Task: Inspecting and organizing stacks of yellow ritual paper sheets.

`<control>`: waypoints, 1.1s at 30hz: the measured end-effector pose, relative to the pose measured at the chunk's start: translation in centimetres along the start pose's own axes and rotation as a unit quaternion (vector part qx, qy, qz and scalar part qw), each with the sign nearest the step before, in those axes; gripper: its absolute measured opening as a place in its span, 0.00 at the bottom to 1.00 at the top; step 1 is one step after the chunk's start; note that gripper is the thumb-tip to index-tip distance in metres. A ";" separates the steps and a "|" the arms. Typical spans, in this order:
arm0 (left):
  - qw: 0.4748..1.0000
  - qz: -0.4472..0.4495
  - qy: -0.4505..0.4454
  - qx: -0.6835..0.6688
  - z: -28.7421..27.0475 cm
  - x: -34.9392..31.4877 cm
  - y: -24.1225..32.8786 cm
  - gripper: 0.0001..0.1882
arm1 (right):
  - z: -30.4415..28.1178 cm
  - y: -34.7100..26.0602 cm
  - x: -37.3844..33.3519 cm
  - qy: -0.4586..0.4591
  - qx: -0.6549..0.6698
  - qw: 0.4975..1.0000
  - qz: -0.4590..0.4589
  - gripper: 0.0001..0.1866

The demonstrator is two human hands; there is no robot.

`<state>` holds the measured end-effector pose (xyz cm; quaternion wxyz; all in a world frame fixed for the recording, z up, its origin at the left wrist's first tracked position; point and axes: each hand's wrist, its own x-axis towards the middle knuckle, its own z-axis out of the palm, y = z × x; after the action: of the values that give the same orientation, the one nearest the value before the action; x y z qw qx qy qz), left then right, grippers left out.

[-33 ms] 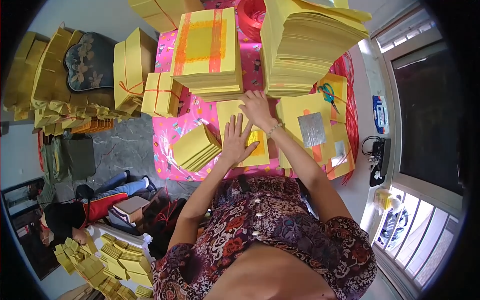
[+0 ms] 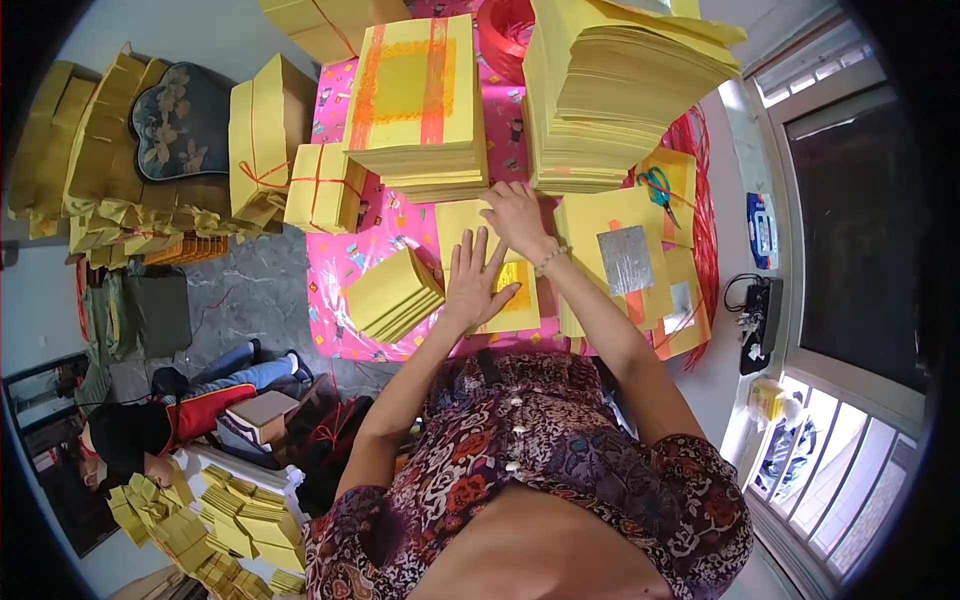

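Note:
A yellow paper sheet (image 2: 522, 318) with a shiny gold and orange patch lies in front of me on the pink patterned table cover (image 2: 330, 330). My left hand (image 2: 472, 285) rests on it, palm down with fingers spread. Toward the sheet's far edge my right hand (image 2: 515, 218) lies on the paper, fingers stretched out and wrist wearing a beaded bracelet. Neither hand holds anything that I can see. Left of them sits a small folded yellow paper bundle (image 2: 393, 293). To the right lie yellow sheets (image 2: 590, 240) with a silver foil square (image 2: 625, 262).
Tall yellow paper stacks (image 2: 415, 95) (image 2: 620, 110) stand beyond my hands, with a red string roll (image 2: 503, 45) between them. Teal-handled scissors (image 2: 657, 187) lie at the right by red strings (image 2: 703, 240). Tied bundles (image 2: 325, 190) stand left. Another person (image 2: 140, 430) is at the lower left.

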<state>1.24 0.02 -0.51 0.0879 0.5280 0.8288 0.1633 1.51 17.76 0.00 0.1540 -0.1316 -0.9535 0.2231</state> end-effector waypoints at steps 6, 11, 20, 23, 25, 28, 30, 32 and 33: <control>1.000 0.002 -0.008 -0.001 0.1 0.1 0.1 0.46 | -1.2 0.2 -0.9 0.051 0.029 0.998 0.001 0.15; 1.000 -0.005 -0.001 -0.006 0.0 -0.2 0.1 0.46 | -4.6 -1.9 -5.3 0.069 0.054 0.992 0.093 0.11; 1.000 -0.003 0.002 0.001 0.2 0.1 -0.1 0.47 | -3.0 -2.3 -10.1 0.053 0.056 0.978 0.196 0.16; 1.000 -0.002 0.006 -0.005 0.2 0.0 -0.2 0.47 | -2.8 -2.1 -10.1 0.040 0.075 0.974 0.211 0.17; 1.000 -0.004 0.001 -0.001 0.2 0.0 -0.1 0.47 | -2.8 -2.0 -10.1 0.029 0.088 0.970 0.224 0.17; 1.000 -0.003 0.000 -0.001 0.1 0.0 0.0 0.47 | -2.3 -2.1 -10.1 0.038 0.091 0.967 0.233 0.16; 1.000 -0.005 -0.003 -0.002 0.1 0.0 0.0 0.47 | -2.2 -2.4 -9.7 0.058 0.056 0.969 0.232 0.17; 1.000 -0.014 -0.006 -0.003 0.1 -0.2 -0.2 0.47 | -2.9 -3.0 -9.3 0.084 0.026 0.977 0.192 0.16; 1.000 -0.011 -0.011 -0.002 0.1 -0.2 -0.2 0.48 | -3.4 -3.4 -9.0 0.114 -0.005 0.981 0.154 0.15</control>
<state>1.15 -0.21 -0.67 0.1001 0.5203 0.8333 0.1577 10.33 13.22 2.41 0.2253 -0.3022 -0.8990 0.2229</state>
